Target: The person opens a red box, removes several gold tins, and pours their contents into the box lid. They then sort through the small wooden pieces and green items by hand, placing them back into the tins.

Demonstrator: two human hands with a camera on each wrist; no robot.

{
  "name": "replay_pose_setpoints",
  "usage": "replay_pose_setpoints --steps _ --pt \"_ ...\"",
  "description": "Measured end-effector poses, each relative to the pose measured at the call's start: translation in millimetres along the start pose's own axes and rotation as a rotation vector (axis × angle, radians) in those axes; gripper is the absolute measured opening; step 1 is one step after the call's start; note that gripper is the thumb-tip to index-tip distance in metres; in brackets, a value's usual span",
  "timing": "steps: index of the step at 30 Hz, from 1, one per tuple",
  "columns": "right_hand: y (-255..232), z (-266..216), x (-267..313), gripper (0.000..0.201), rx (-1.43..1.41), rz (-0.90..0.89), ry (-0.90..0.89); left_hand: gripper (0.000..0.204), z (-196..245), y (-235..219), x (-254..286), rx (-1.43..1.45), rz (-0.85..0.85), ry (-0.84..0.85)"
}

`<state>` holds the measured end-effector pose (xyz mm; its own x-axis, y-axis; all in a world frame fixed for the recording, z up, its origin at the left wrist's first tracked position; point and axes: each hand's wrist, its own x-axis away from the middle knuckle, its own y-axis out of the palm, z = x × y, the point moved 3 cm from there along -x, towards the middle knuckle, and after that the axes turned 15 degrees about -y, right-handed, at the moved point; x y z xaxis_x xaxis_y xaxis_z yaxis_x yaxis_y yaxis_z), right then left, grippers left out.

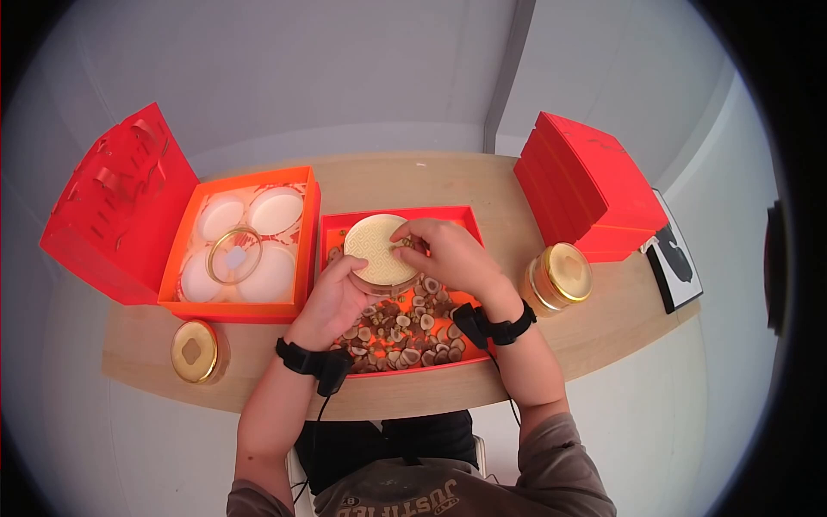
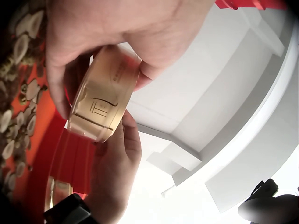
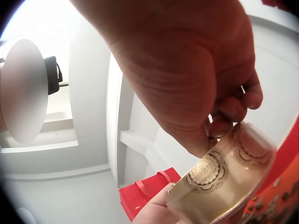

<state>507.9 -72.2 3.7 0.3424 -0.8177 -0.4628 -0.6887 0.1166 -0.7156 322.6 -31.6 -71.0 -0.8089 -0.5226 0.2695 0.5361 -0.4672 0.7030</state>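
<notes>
Gripped in the curled left hand (image 1: 334,298): a round gold-patterned container (image 1: 374,250).
Right hand (image 1: 451,257) bunches over it; whether pinching anything, I can't tell.

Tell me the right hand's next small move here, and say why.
I'd probably have the right hand release the small bits over the jar: they seem pinched there, against the jar's pale patterned face, while the left hand grips the jar, and the red tray beneath should catch any strays.
</notes>
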Motion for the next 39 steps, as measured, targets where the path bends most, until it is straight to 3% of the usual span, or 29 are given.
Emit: replay_pose_setpoints --steps 9,15,18,21,26,28,30,31,33,39 --pt "-2.4 0.8 0.7 0.025 0.058 0.078 -0.03 0.047 2.2 5.2 2.7 0.042 -0.01 -0.03" --pt "-4.6 -6.4 -1.3 0.027 0.024 -0.033 0.046 0.047 1.4 2.1 1.6 0.052 -0.002 -0.024" --pt "-2.9 -2.6 0.4 0.026 0.007 0.015 -0.013 0.043 0.9 -0.7 0.2 0.088 -0.019 -0.031" --pt "-8.2 -6.5 -0.7 0.027 -0.1 0.018 0.048 0.046 1.3 0.8 0.9 0.077 -0.009 -0.022" --pt "-23.2 19.5 4.6 0.026 0.002 0.236 0.081 0.051 2.5 -1.8 1.9 0.078 0.057 0.022" --pt "-27.9 21.6 7.1 0.025 0.002 0.233 0.131 0.049 7.1 2.9 4.9 0.078 0.024 0.077" --pt "-23.5 23.4 10.1 0.024 0.041 -0.076 0.305 0.05 7.8 2.3 4.5 0.08 0.059 0.099" --pt "-19.8 24.2 10.8 0.024 0.037 -0.078 0.308 0.051 7.9 1.2 5.0 0.078 0.095 0.119" --pt "-0.2 32.1 16.0 0.026 -0.002 -0.393 0.471 0.052 8.7 2.2 5.3 0.094 0.107 0.118" --pt "35.2 39.4 17.6 0.016 -0.067 -0.436 0.23 0.052 9.4 -1.6 3.8 0.123 0.079 0.118"
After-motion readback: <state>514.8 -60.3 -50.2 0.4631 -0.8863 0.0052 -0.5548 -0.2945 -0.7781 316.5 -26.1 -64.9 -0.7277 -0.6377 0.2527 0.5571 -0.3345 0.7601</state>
